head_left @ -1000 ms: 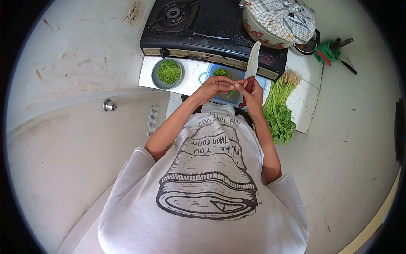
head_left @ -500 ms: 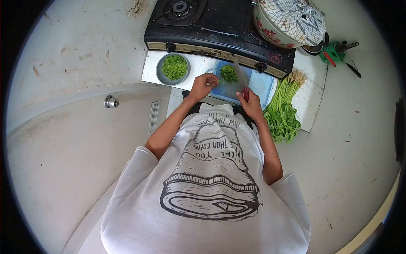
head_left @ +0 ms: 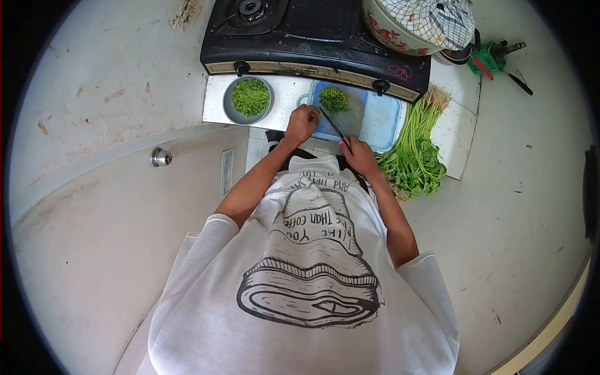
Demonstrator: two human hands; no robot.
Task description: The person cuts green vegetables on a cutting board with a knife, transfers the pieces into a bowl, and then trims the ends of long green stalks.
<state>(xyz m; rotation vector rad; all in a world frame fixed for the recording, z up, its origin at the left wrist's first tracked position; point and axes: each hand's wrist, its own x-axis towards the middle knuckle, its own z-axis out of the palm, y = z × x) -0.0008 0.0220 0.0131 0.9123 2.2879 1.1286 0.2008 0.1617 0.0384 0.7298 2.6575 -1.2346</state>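
My right hand (head_left: 360,156) is closed round the handle of a knife (head_left: 335,126). The narrow blade slants up and left over the blue cutting board (head_left: 382,125). Chopped green herbs (head_left: 334,99) lie in a small heap on the board, just beyond the knife tip. At the board's left edge, my left hand (head_left: 302,123) has its fingers curled together; whatever they may pinch is too small to make out. To its left stands a grey bowl (head_left: 230,111) filled with finely chopped greens (head_left: 250,97).
A black gas stove (head_left: 312,47) borders the far side of the white counter (head_left: 284,94). On it sits a flowered pot (head_left: 390,31) under a checked cloth (head_left: 431,19). Leafy stalks with roots (head_left: 417,144) lie right of the board, and a green basket (head_left: 490,59) holds utensils.
The knife has swung from pointing away over the board to slanting left, its tip closer to my left hand. My right hand has shifted left and nearer my body. The view has shifted slightly.
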